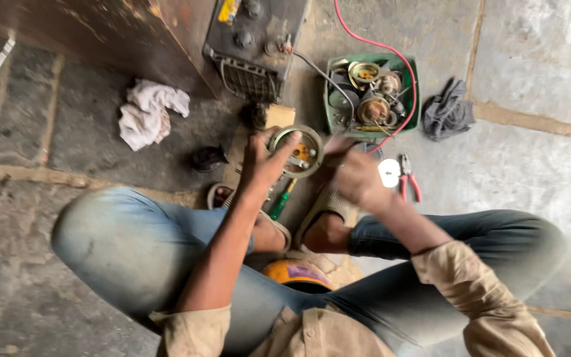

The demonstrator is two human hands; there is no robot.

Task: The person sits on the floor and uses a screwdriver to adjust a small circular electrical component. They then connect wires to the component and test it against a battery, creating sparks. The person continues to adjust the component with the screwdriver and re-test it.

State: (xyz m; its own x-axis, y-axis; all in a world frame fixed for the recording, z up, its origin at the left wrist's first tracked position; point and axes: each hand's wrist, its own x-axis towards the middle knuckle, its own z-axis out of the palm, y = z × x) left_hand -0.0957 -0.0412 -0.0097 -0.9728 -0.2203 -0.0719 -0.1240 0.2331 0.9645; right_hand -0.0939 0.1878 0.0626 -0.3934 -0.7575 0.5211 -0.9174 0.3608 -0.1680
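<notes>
My left hand (266, 158) grips a round metal ring-shaped part (304, 151) with brass and small fittings inside it, held above the floor between my knees. My right hand (357, 177) is blurred, close to the part's right edge, fingers curled; I cannot tell whether it holds anything. A green-handled screwdriver (281, 202) lies just below the part, by my sandalled feet.
A green tray (333, 116) of round metal parts sits ahead, with a red cable (410, 73) looping past it. Red-handled pliers (408, 180) and a white disc (388, 172) lie at right. A dark battery (256, 39), white rag (147, 112) and grey rag (447, 111) lie around.
</notes>
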